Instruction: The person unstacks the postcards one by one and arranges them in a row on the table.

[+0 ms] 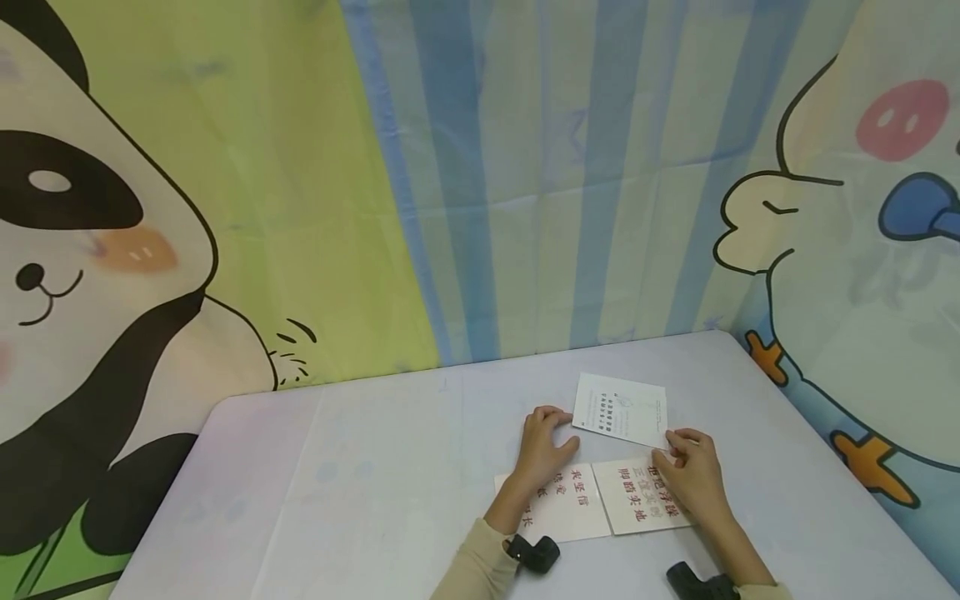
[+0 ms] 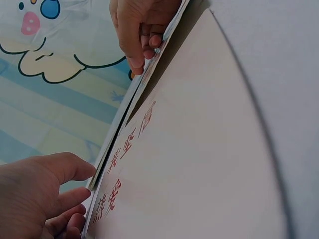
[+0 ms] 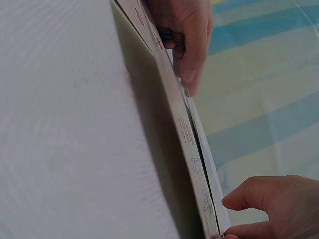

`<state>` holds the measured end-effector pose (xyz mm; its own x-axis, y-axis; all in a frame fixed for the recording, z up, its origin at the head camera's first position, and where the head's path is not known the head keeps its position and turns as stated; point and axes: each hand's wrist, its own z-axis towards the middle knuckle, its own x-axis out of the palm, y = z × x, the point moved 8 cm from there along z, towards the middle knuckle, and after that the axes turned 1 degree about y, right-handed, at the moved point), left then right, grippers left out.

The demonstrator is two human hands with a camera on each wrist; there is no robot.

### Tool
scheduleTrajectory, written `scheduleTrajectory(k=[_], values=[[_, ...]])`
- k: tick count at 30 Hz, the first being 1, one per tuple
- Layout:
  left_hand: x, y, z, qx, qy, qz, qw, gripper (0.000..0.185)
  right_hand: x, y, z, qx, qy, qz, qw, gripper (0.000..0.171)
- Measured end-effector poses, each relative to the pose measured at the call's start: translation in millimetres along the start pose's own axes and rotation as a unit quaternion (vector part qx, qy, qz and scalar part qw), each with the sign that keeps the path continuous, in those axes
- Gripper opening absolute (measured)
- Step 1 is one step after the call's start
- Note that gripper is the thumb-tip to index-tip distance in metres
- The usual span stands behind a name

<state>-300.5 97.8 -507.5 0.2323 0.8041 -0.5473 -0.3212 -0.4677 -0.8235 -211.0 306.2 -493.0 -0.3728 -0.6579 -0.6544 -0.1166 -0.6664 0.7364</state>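
Note:
A white printed card (image 1: 619, 410) with small dark text and a line drawing lies at the back of the group, slightly turned. My left hand (image 1: 542, 448) is at its left corner, thumb and fingers spread apart with fingertips by the edge. At its lower right corner is my right hand (image 1: 693, 471), fingertips touching or very near the card. Closer to me, two cards with red characters lie side by side, the left card (image 1: 577, 521) partly under my left forearm and the right card (image 1: 637, 500) partly behind my right hand. In the left wrist view the left card (image 2: 199, 149) fills the foreground.
The cards lie on a pale table (image 1: 360, 492). Behind it hangs a printed curtain (image 1: 525, 208) with blue stripes and a panda (image 1: 112, 275) on the left. A black wrist camera (image 1: 532, 553) sits on the left wrist, another camera (image 1: 701, 582) on the right.

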Motion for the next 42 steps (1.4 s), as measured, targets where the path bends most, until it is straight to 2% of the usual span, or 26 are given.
scheduleTrajectory(k=[12,22,28,42], values=[[-0.6,-0.9,-0.7,-0.001,-0.001,0.003,1.0000,0.036,1.2,-3.1,0.3,0.027,0.011,0.011,0.999,0.045],[-0.9,-0.9,-0.9,0.000,-0.002,0.007,1.0000,0.035,1.4,-5.6,0.4,0.047,0.010,0.017,0.999,0.050],[-2.6,-0.7,-0.8,-0.010,0.000,0.002,0.9999,0.039,2.6,-5.3,0.5,0.046,0.013,0.017,0.999,0.045],[-1.0,1.4,-0.5,-0.008,0.002,0.000,1.0000,0.037,-1.6,-2.8,1.0,0.028,-0.019,0.024,0.999,0.039]])
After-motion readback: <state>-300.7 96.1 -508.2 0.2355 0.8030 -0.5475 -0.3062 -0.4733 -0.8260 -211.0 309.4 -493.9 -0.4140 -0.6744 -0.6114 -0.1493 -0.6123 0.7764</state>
